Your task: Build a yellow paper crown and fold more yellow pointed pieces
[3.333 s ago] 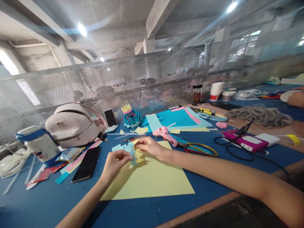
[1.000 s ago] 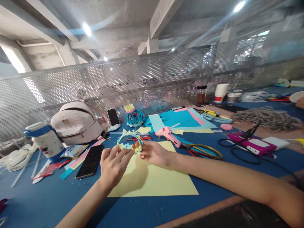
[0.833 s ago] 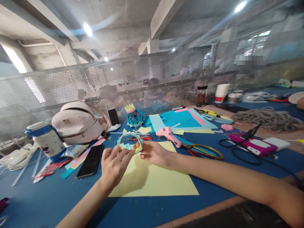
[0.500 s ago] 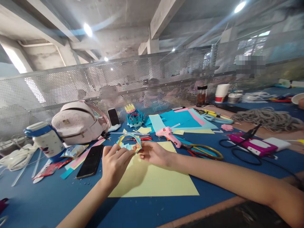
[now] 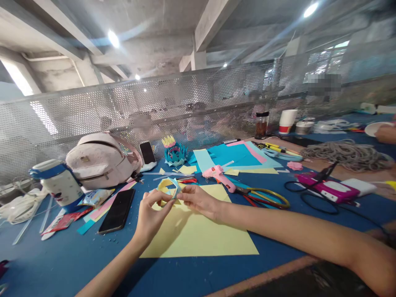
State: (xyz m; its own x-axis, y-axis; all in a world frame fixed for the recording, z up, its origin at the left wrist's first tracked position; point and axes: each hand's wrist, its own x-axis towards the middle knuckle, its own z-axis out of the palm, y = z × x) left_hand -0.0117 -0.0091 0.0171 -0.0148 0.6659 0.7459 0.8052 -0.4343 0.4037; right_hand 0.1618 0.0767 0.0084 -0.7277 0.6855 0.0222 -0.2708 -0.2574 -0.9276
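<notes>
Yellow-blue paper ring [image 5: 168, 186], pinched between left hand [image 5: 150, 215], right hand [image 5: 198, 200]

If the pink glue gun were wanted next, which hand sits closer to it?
Probably the right hand: the pink plastic glue gun lies just beyond it on its side, while the left hand is farther away. Both pinch the yellow-and-blue paper ring.

Left hand [image 5: 150, 214], right hand [image 5: 198, 199]: both bare, no gloves, rings or watch; forearms bare, no sleeves in view.
</notes>
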